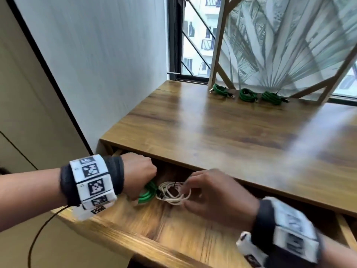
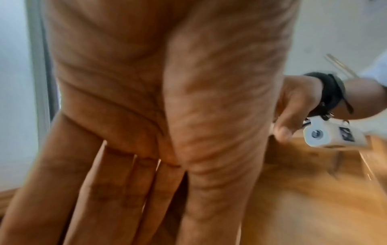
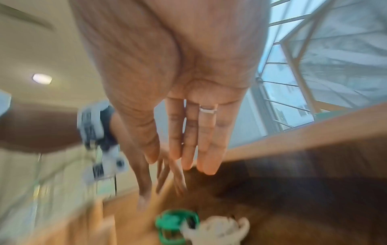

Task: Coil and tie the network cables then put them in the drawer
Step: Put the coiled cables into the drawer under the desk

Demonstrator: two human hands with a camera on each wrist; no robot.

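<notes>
Two coiled cables lie side by side in the open drawer [image 1: 119,235]: a green coil [image 1: 147,194] on the left and a white coil [image 1: 173,192] just beside it, a dark tie showing on the white one. The left hand [image 1: 138,172] is down over the green coil; from the head view it looks knuckled over it, but both wrist views show straight fingers [image 2: 117,190] with nothing in them, so call it loose and holding nothing. The right hand [image 1: 216,194] hovers at the white coil, fingers [image 3: 206,137] stretched out flat, not gripping. The desk top [image 1: 222,124] overhangs the back of the drawer. Far back on it, three more green bundles [image 1: 248,94] sit in a row at the foot of a leaf-patterned panel [image 1: 280,41] leaning by the window.
</notes>
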